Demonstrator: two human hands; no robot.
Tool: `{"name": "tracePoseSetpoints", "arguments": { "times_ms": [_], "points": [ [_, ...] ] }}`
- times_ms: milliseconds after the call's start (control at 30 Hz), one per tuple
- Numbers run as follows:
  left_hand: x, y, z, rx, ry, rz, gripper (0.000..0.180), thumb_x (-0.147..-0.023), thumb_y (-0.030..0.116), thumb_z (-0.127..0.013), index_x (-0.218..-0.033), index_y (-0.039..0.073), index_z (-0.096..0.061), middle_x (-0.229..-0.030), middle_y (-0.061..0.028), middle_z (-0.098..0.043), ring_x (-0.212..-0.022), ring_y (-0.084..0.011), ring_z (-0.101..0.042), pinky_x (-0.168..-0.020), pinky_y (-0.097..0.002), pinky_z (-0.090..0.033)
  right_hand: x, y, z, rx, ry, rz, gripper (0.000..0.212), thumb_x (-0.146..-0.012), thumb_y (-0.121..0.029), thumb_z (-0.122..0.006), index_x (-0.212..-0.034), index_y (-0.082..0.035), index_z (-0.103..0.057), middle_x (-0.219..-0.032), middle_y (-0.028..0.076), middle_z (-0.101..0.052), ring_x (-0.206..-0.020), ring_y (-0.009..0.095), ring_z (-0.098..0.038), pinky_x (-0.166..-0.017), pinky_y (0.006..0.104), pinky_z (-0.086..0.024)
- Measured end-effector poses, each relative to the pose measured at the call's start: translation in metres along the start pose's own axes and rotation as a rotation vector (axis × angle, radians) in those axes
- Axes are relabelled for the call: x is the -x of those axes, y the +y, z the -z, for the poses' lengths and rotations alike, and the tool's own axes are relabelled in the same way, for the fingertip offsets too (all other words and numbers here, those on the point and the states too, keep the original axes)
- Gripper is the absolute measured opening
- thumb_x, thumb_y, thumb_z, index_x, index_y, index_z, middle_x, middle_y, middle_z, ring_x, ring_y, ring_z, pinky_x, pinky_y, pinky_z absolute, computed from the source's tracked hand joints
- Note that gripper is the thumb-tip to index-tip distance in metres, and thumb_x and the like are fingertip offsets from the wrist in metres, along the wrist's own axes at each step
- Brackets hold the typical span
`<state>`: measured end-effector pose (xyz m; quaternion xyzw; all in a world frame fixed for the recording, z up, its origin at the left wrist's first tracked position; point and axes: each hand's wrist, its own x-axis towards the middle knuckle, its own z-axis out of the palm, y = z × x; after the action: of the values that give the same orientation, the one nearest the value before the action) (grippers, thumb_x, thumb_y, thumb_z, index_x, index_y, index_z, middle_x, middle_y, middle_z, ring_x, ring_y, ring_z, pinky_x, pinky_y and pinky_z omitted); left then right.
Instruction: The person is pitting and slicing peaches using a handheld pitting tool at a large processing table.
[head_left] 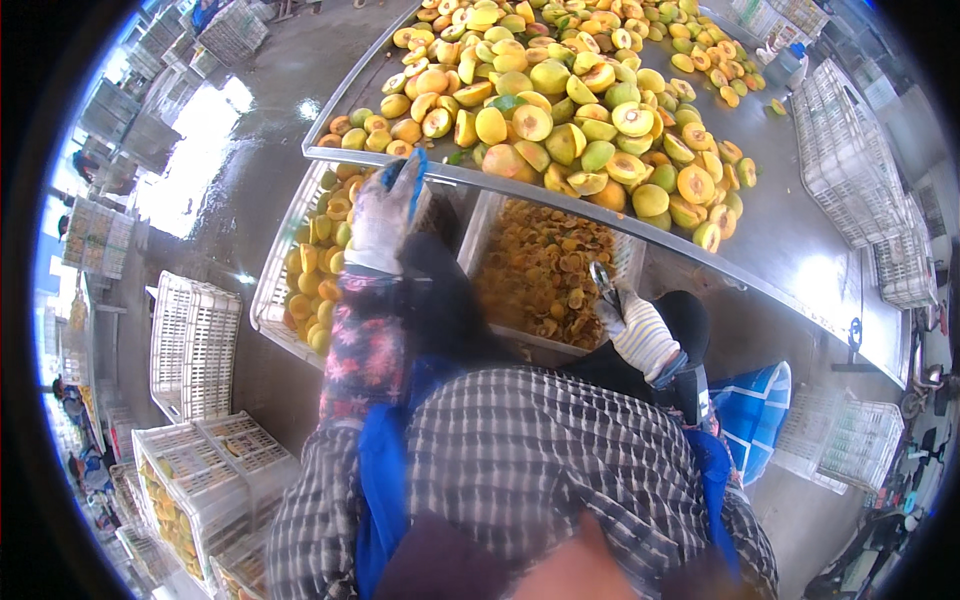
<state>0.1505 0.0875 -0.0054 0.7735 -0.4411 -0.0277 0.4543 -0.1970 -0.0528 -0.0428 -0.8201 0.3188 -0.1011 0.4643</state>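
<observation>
My left hand [380, 225], in a pale glove with blue on the fingers, is at the near edge of the metal table [760, 255]. Its fingers point away from me, apart, and I see no fruit in them. Beside it, a white crate [268, 290] holds yellow peach halves [318, 262]. My right hand [642, 335], in a striped glove, is closed on a pitting tool with a shiny metal loop [602, 280]. The tool is over the right side of a crate [482, 232] of brownish-orange pits and scraps [545, 270]. Cut peaches [570, 140] are heaped on the table.
White crates [195, 350] stand on the floor to my left, some stacked and filled with fruit [165, 510]. More crates [850, 155] stand along the table's right side. A blue and white bag [755, 415] is by my right side. The floor at left looks wet.
</observation>
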Motion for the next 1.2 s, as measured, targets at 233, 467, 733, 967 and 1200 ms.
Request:
{"name": "tracePoseSetpoints", "arguments": {
  "times_ms": [233,467,733,967,1200],
  "points": [
    [-0.051,0.024,-0.029,-0.169,-0.053,0.241,0.056,-0.082,0.045,-0.059,-0.121,0.005,-0.054,-0.114,-0.0193,-0.059,-0.108,-0.0301,-0.055,-0.092,-0.0361,-0.042,-0.001,-0.025,0.002,0.199,-0.056,0.031,0.026,-0.088,-0.022,-0.054,-0.102,0.0,-0.051,-0.085,0.022,-0.06,-0.078,0.039,-0.058,-0.069,0.0421,-0.046],
    [-0.094,0.021,-0.095,-0.246,-0.17,0.178,0.074,-0.078,0.043,-0.063,-0.136,0.006,-0.037,-0.134,-0.0177,-0.044,-0.12,-0.0306,-0.047,-0.101,-0.0366,-0.037,-0.002,-0.031,-0.004,0.231,-0.125,0.048,0.032,-0.087,-0.024,-0.053,-0.11,-0.002,-0.048,-0.086,0.027,-0.06,-0.081,0.043,-0.057,-0.069,0.045,-0.046],
    [-0.072,0.02,-0.06,1.626,-0.05,0.314,0.044,-0.089,0.035,-0.053,-0.125,0.01,-0.047,-0.109,-0.0101,-0.058,-0.101,-0.0277,-0.057,-0.085,-0.0473,-0.05,0.004,-0.015,-0.006,0.144,-0.082,0.049,0.024,-0.088,-0.02,-0.053,-0.104,-0.002,-0.052,-0.087,0.022,-0.06,-0.078,0.038,-0.059,-0.07,0.0427,-0.046],
    [-0.013,0.088,-0.063,2.008,-0.224,0.426,0.047,-0.09,0.044,-0.049,-0.117,0.005,-0.051,-0.107,-0.0146,-0.058,-0.101,-0.0333,-0.057,-0.087,-0.0489,-0.048,-0.028,-0.072,-0.007,0.022,0.055,0.246,0.033,-0.089,-0.028,-0.049,-0.108,-0.001,-0.046,-0.089,0.028,-0.058,-0.081,0.045,-0.056,-0.068,0.0475,-0.044],
    [0.026,0.141,-0.073,1.33,-0.064,0.115,0.051,-0.093,0.046,-0.045,-0.113,-0.001,-0.048,-0.101,-0.0143,-0.057,-0.093,-0.0289,-0.059,-0.085,-0.0389,-0.05,-0.041,-0.116,-0.008,0.42,0.2,0.349,0.035,-0.089,-0.02,-0.054,-0.115,0.001,-0.042,-0.076,0.016,-0.061,-0.068,0.036,-0.06,-0.058,0.0417,-0.045]
  ]
}}
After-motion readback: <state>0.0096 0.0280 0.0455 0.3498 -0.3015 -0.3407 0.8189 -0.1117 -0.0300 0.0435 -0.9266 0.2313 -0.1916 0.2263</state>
